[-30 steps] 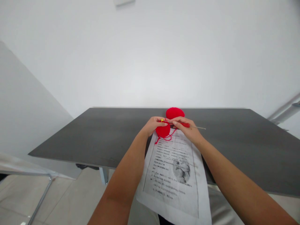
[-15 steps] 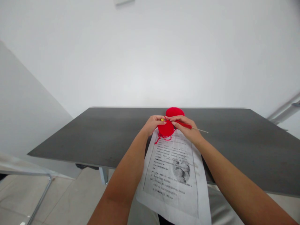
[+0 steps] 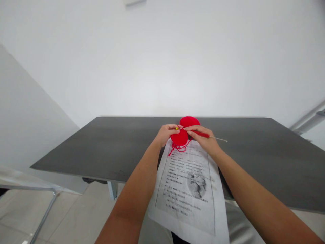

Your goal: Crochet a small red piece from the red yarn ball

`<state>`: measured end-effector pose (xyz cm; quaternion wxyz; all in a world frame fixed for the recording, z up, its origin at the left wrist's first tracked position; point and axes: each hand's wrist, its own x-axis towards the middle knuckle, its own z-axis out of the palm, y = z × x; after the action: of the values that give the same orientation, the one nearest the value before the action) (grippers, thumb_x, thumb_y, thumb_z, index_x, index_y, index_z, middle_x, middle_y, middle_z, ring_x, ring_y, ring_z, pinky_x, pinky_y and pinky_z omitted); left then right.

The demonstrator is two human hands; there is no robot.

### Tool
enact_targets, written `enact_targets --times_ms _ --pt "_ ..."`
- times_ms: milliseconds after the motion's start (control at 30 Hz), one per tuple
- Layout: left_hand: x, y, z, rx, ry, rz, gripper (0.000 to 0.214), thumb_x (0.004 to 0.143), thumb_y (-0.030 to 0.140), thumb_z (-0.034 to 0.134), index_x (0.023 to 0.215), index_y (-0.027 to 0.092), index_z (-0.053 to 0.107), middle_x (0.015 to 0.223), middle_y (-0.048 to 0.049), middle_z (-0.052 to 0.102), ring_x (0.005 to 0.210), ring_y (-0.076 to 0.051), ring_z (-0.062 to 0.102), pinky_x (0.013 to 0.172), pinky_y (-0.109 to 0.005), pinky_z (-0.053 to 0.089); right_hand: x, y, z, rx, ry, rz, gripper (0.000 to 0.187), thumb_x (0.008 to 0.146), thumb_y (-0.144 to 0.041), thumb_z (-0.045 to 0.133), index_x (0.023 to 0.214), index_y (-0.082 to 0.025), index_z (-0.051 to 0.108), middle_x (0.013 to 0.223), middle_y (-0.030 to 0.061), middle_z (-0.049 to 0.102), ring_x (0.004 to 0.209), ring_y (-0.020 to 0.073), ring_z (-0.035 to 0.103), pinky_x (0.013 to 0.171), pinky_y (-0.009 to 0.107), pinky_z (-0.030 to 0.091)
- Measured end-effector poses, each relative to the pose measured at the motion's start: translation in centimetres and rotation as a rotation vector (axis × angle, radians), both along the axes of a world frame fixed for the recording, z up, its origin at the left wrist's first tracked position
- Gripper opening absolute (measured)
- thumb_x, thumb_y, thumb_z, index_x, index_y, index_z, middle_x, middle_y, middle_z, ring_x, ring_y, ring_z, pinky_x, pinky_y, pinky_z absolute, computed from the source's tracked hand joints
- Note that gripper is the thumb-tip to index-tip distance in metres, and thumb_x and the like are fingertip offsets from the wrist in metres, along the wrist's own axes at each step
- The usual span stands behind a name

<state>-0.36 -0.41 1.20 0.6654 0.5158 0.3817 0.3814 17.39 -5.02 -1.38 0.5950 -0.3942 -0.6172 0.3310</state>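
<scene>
**Crochet round, small and unfinished, held over tabletop**

Hands meet at the middle of a dark tabletop (image 3: 114, 145), where a person works a red piece (image 3: 179, 138) above the top edge of a printed sheet (image 3: 189, 183). The piece is lifted just clear of the sheet, in front of a red yarn ball (image 3: 189, 121) that lies on the tabletop behind the hands.

By the look of it, the work is part done. The piece is a small, closed round, and a loose tangle of strands (image 3: 177, 148) hangs from its lower edge onto the sheet. The ball looks full, so much yarn seems left to use. How many rows are made is too small to tell.

The left hand (image 3: 166, 133) has its grip pressed together on the piece's left rim, thumb in front and fingers curled behind. A yellow speck (image 3: 177, 128) sits at the top edge by the fingertips; what it is cannot be made out.

The right hand (image 3: 205, 140) pinches the red handle of a hook (image 3: 203, 135) between thumb and forefinger, its other fingers folded under. The hook's thin metal tail juts out to the right past the hand, and its working end points at the top of the piece.

The sheet, with lines of print and a grey picture, overhangs the near edge of the tabletop.
</scene>
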Motion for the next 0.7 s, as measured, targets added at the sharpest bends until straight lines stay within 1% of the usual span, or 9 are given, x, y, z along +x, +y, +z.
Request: enact_targets --times_ms 133,300,533,700 --pt "0.0 -0.1 0.2 0.002 0.017 0.007 0.029 0.051 0.018 0.076 0.08 0.012 0.073 0.076 -0.0051 0.071 0.071 -0.016 0.062 0.079 -0.03 0.046 0.3 0.1 -0.1 -0.011 -0.006 0.015 0.018 0.079 -0.04 0.067 0.085 -0.024 0.073 0.091 0.0034 0.074 0.09 0.0214 0.067 0.087 0.038 0.052" --pt "-0.1 -0.1 0.2 0.03 0.073 -0.013 0.028 0.053 0.017 0.072 0.08 0.012 0.073 0.076 -0.0056 0.072 0.072 -0.016 0.063 0.077 -0.03 0.046 0.9 0.0 0.5 -0.044 -0.032 0.097 0.019 0.08 -0.04 0.066 0.087 -0.023 0.072 0.092 0.0043 0.074 0.091 0.0214 0.067 0.087 0.038 0.052" --pt "-0.2 0.0 -0.1 0.068 0.139 -0.022 0.027 0.056 0.015 0.069 0.082 0.012 0.073 0.084 -0.0071 0.072 0.076 -0.017 0.064 0.08 -0.031 0.046 1.6 -0.2 0.9 -0.061 -0.082 0.18 0.021 0.082 -0.04 0.064 0.086 -0.021 0.071 0.093 0.0054 0.073 0.091 0.0214 0.067 0.087 0.037 0.051" --pt "-0.2 0.0 -0.3 0.116 0.184 -0.026 0.026 0.057 0.015 0.067 0.082 0.012 0.073 0.086 -0.0073 0.073 0.078 -0.018 0.064 0.082 -0.032 0.047 1.9 -0.1 0.9 -0.066 -0.114 0.215 0.02 0.083 -0.039 0.063 0.086 -0.021 0.071 0.093 0.0053 0.072 0.091 0.0209 0.066 0.087 0.036 0.05"
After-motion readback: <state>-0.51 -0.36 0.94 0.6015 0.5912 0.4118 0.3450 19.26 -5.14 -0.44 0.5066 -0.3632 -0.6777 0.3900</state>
